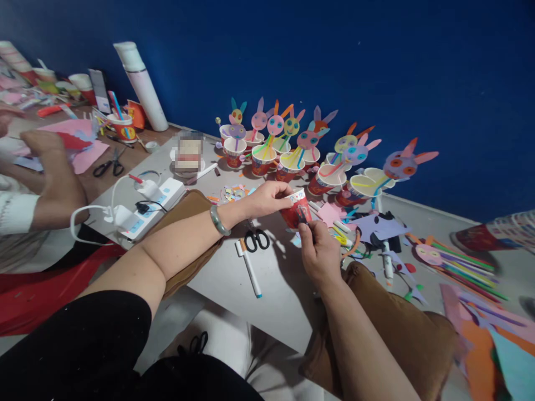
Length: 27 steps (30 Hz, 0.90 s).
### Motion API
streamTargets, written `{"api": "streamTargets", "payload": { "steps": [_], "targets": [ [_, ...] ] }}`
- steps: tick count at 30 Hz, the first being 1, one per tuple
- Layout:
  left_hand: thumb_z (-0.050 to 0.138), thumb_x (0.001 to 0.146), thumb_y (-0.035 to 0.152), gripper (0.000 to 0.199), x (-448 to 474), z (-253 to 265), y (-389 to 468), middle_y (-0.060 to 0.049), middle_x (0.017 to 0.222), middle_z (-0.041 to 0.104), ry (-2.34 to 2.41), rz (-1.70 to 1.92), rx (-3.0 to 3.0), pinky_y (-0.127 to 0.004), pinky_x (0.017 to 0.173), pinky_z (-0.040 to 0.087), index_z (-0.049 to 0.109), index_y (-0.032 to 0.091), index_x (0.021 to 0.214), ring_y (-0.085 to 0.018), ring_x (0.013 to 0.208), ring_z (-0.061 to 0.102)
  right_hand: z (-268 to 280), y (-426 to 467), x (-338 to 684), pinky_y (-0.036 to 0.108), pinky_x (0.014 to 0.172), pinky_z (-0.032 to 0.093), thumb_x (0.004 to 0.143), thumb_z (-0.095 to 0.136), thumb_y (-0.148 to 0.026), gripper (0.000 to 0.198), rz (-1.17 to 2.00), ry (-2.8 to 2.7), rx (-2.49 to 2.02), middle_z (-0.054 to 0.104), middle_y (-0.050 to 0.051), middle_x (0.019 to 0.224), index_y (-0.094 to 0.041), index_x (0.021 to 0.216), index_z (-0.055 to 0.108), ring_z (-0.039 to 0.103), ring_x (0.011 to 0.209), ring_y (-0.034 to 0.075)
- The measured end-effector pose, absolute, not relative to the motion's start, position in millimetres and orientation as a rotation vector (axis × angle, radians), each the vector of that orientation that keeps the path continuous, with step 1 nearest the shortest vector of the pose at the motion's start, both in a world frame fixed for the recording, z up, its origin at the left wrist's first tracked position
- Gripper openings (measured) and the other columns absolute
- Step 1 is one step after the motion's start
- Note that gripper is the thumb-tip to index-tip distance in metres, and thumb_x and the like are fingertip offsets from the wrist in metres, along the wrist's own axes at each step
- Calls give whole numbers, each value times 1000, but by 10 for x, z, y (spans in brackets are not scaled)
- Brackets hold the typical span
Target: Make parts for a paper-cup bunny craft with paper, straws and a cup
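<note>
A red paper cup with a white printed rim tilts above the table in front of me. My left hand, a bangle on its wrist, is closed on the cup's rim. In my right hand is a small dark tool, its tip against the cup's side; its exact kind is hard to make out. Below the cup lie black-handled scissors and a white marker. Colourful paper scraps are scattered just beyond my left hand.
Several cups with paper rabbit heads line the blue wall. A power strip with cables lies left, near a co-worker's arm. A white thermos stands behind. Paper sheets and coloured sticks lie right. Brown cushions flank the table edge.
</note>
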State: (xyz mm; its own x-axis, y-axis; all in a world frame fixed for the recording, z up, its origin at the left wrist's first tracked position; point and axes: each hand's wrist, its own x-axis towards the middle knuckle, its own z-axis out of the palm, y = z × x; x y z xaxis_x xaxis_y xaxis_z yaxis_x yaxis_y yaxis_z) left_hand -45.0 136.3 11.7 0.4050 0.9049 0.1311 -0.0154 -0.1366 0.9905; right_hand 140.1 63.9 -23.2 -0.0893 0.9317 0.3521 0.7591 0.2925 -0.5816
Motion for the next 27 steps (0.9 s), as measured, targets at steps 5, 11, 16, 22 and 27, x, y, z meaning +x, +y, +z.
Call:
{"api": "streamTargets", "payload": {
  "steps": [5, 11, 16, 22, 27],
  "targets": [
    [63, 71, 12, 8, -422, 137, 1324, 4, 66, 57, 859, 952, 1445, -21, 60, 39, 55, 12, 74, -6, 61, 51, -209, 640, 1390, 28, 53, 32, 92, 38, -58, 40, 357, -1861, -1540, 54, 1, 58, -22, 83, 54, 49, 53, 17],
    [66, 75, 14, 14, -402, 101, 1288, 3, 67, 58, 806, 927, 1419, -22, 63, 42, 52, 13, 73, -8, 63, 56, -199, 630, 1364, 28, 52, 32, 92, 39, -57, 39, 363, -1866, -1537, 52, 0, 55, -22, 83, 55, 49, 51, 17],
    [64, 74, 11, 14, -365, 70, 1281, 5, 66, 55, 742, 967, 1406, -22, 64, 42, 50, 14, 70, -6, 63, 54, -209, 624, 1374, 28, 53, 32, 93, 39, -56, 39, 354, -1861, -1550, 56, 1, 59, -22, 83, 55, 50, 53, 17],
    [63, 73, 13, 12, -360, 95, 1260, 5, 67, 55, 768, 943, 1372, -22, 65, 41, 51, 14, 72, -5, 63, 53, -205, 618, 1378, 28, 54, 33, 93, 42, -54, 37, 367, -1845, -1523, 55, 0, 58, -21, 81, 56, 49, 53, 16],
    [61, 74, 11, 13, -340, 152, 1210, 6, 65, 55, 795, 908, 1313, -23, 67, 43, 49, 15, 71, -6, 64, 55, -175, 614, 1359, 27, 51, 31, 93, 44, -50, 34, 373, -1831, -1465, 48, -3, 54, -22, 78, 55, 44, 49, 14]
  ]
}}
